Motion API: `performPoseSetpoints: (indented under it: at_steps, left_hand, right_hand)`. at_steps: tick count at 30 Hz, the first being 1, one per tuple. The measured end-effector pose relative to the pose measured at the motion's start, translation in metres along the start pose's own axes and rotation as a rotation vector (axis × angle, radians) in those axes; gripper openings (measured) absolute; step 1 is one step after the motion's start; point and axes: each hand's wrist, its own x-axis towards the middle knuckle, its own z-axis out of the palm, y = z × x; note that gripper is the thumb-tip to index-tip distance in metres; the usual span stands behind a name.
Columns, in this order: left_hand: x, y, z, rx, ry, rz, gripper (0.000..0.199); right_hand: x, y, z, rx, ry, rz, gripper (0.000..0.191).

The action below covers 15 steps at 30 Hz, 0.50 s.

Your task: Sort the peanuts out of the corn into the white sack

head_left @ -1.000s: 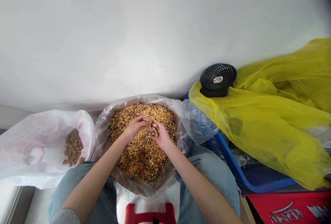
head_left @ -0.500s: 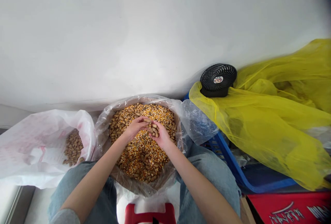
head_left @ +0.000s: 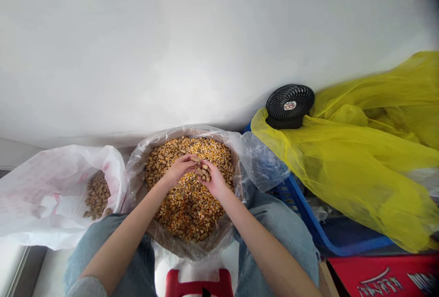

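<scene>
Your right hand [head_left: 216, 181] is cupped round a small cluster of tan, ridged, unshelled peanuts [head_left: 203, 174]; your left hand [head_left: 180, 169] meets the cluster's far edge with its fingertips, though whether it pinches a nut cannot be told. The peanuts should prove light, stiff and rough enough not to slip, but brittle under pressure: hold each lightly by its waist. Your forearms converge from the near side, over the middle of a clear, round-mouthed plastic bag [head_left: 199, 250] of yellow-and-white corn kernels [head_left: 211, 205]. Beyond its left rim lies a white, pink-stained sack [head_left: 61, 164] containing more peanuts.
</scene>
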Motion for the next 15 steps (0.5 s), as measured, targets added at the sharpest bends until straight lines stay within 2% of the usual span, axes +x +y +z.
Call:
performPoseSetpoints:
  at_steps: [15]
  left_hand:
    - [-0.0007,0.0014,0.0045,0.155,0.026,0.063,0.018]
  right_hand:
    - [-0.0001,0.0007,0.0003,0.024,-0.008,0.021,0.011]
